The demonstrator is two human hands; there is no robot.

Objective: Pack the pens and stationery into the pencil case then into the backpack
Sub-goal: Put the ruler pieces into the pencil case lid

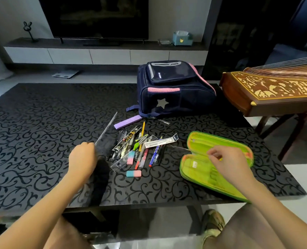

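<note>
The green pencil case (201,146) lies unzipped and spread flat on the right part of the black patterned table (32,132), its inside facing up. The right hand (228,162) hovers over the middle of it, thumb and forefinger pinched together on a thin yellowish thing (218,157) too small to make out. Just left of the case sits a loose pile of pens (141,150) and pencils, with one pink-and-blue eraser (133,173) at its near edge and a purple box (127,121) at its far edge. The left hand (82,157) grips the near end of a clear ruler (106,131), which slants up and away to the left of the pile. Behind the pile the navy and pink backpack (172,88) lies on the table. A wooden string instrument (275,90) stands to the right.
</note>
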